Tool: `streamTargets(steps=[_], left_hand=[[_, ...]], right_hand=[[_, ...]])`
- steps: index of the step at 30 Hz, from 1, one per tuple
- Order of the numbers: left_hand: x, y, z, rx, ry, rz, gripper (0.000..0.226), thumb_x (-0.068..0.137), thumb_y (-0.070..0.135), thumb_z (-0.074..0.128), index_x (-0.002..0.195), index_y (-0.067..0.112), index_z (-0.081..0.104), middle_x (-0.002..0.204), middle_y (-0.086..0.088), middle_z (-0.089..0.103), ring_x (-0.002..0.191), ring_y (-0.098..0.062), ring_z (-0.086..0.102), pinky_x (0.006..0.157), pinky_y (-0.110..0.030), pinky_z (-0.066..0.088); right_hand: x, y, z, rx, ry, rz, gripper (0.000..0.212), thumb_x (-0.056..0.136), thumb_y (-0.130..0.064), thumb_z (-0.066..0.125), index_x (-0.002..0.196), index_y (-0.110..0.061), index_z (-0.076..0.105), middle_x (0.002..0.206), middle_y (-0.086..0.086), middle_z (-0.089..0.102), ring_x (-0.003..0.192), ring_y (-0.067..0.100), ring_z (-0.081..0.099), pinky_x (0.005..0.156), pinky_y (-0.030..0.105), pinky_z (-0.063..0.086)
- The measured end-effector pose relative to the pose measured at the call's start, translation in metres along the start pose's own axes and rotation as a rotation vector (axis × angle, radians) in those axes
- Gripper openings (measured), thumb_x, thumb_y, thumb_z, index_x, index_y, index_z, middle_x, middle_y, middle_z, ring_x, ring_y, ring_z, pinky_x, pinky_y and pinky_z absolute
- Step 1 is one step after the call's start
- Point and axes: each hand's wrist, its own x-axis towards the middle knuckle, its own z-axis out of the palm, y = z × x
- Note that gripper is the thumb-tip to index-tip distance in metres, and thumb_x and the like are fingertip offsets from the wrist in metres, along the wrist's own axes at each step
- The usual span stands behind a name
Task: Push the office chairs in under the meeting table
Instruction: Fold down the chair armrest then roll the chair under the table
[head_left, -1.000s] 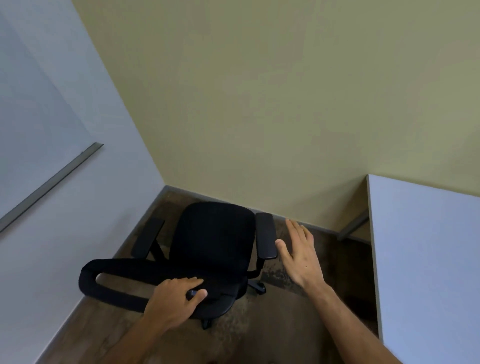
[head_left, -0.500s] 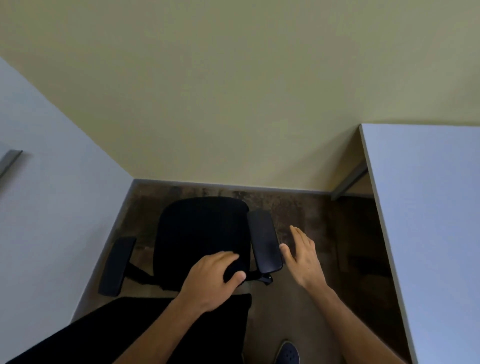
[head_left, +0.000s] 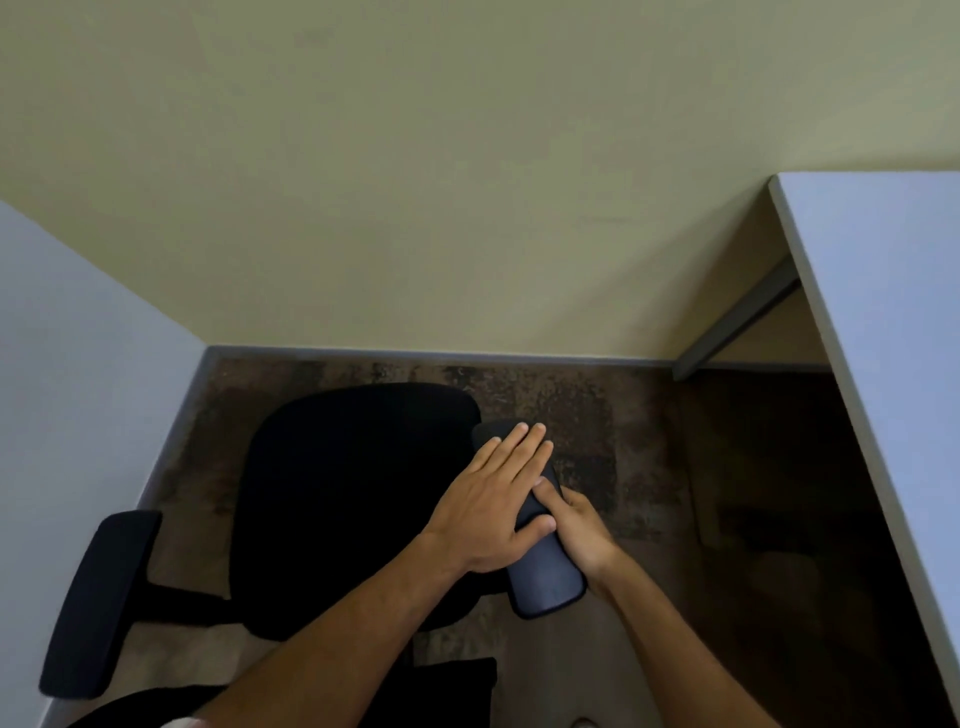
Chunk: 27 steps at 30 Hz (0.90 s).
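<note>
- Both hands moved onto the chair's right armrest (head_left: 540, 566) since 0.5 s ago; before, left hand sat on the seat and right hand hovered beside the pad.
- Nearest: chair backrest (head_left: 291, 696) at bottom edge, dark, partly cropped.
- Left hand (head_left: 493, 512) lies flat on top of the armrest, fingers spread forward, thumb across the pad. Open palm press, not a closed grip.
- Right hand (head_left: 579, 530) wraps the pad's outer side from the right, thumb on top, fingers under and hidden. Grip closed around the armrest.
- Office chair (head_left: 358, 499) stands on the brown floor (head_left: 597, 415), seat facing the far wall, left armrest (head_left: 98, 603) near the white wall.
- Surface (head_left: 883, 322) is to the right, well apart from the chair; chair not under it.
- Far: beige wall (head_left: 467, 182).
</note>
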Motion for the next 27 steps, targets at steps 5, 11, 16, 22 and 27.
streamTargets(steps=[5,11,16,22,27], left_hand=[[0.002,-0.007,0.012,-0.009,0.018,0.028,0.085,0.096,0.055,0.048,0.162,0.012,0.014,0.171,-0.002,0.002,0.156,-0.016,-0.007,0.126,-0.04,0.003],[-0.001,-0.018,0.049,0.009,-0.062,0.017,0.086,0.095,0.055,0.047,0.161,0.011,0.013,0.171,-0.004,0.0,0.156,-0.017,-0.008,0.126,-0.043,0.009],[-0.006,-0.028,0.082,0.047,-0.11,0.021,0.086,0.097,0.056,0.045,0.162,0.012,0.012,0.171,-0.004,-0.002,0.156,-0.017,-0.008,0.125,-0.043,0.01],[-0.007,-0.029,0.074,0.059,-0.194,0.011,0.086,0.098,0.061,0.04,0.162,0.014,0.007,0.171,-0.002,-0.005,0.154,-0.014,-0.014,0.126,-0.041,0.007],[-0.031,-0.011,-0.015,0.016,-0.233,-0.002,0.083,0.099,0.063,0.038,0.162,0.013,0.014,0.17,-0.005,0.007,0.155,-0.016,-0.003,0.126,-0.038,0.004]], right_hand=[[0.007,0.005,-0.002,-0.041,-0.017,-0.029,0.036,0.101,-0.039,0.055,0.101,-0.01,0.076,0.099,0.017,0.077,0.092,0.029,0.074,0.076,0.035,0.058],[0.027,0.042,-0.006,-0.051,0.014,0.012,0.033,0.103,-0.034,0.053,0.1,-0.011,0.076,0.097,0.012,0.078,0.09,0.024,0.075,0.072,0.029,0.057],[0.045,0.074,-0.011,-0.046,0.037,0.032,0.033,0.102,-0.032,0.054,0.111,-0.006,0.072,0.106,0.014,0.077,0.102,0.029,0.073,0.089,0.042,0.058],[0.033,0.067,-0.01,-0.23,0.098,-0.031,0.036,0.096,-0.039,0.061,0.113,-0.008,0.068,0.101,0.004,0.076,0.1,0.025,0.071,0.08,0.032,0.056],[-0.033,0.012,0.004,-0.596,0.303,-0.123,0.045,0.1,-0.03,0.06,0.142,-0.014,0.052,0.13,0.005,0.064,0.119,0.022,0.061,0.097,0.038,0.049]])
